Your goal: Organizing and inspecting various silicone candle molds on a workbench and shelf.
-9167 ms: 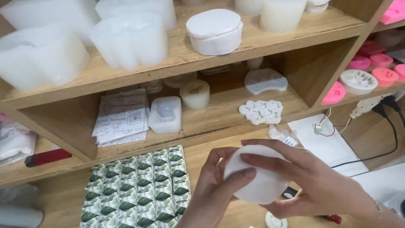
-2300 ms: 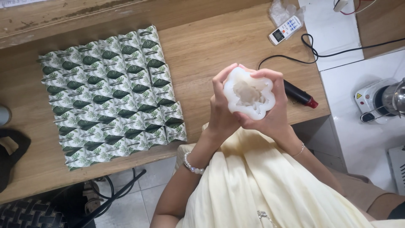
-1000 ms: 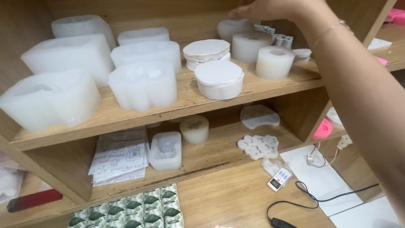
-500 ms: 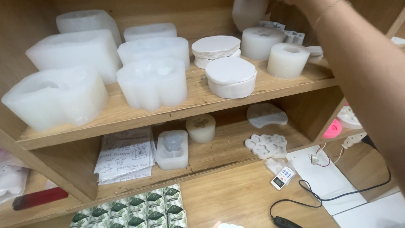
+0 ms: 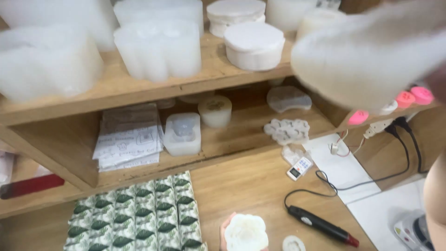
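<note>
Fingers: those of the left hand (image 5: 228,230) curl up behind a white flower-shaped mould (image 5: 245,234) at the bottom edge and grasp it; only fingertips show at its left rim
Right hand fingers: cannot tell, the right hand (image 5: 439,79) is only a blurred sliver at the right edge, behind a large white blurred mould (image 5: 367,56) close to the camera
Far left: a big translucent white silicone block (image 5: 46,62) stands on the upper shelf (image 5: 139,90); a red flat object (image 5: 30,186) lies on the lowest ledge
Left of middle: a lobed white silicone mould (image 5: 160,46) sits on the upper shelf; below it printed paper sheets (image 5: 130,135) lean on the lower shelf, and a leaf-patterned green and white mat (image 5: 134,214) lies on the wooden desk (image 5: 241,186)
Middle: a square translucent mould (image 5: 182,134) and a small round cream candle (image 5: 215,110) stand side by side on the lower shelf; two round white lidded moulds (image 5: 254,45) sit above
Right of middle: a flat white cloud-shaped piece (image 5: 288,131), a small white remote (image 5: 299,168), a black pen-shaped tool with a red tip (image 5: 320,225) and a small round white piece (image 5: 293,243) just beside the flower mould
Far right: pink flower pieces (image 5: 413,96) on a side shelf, black cable (image 5: 409,139) hanging below
</note>
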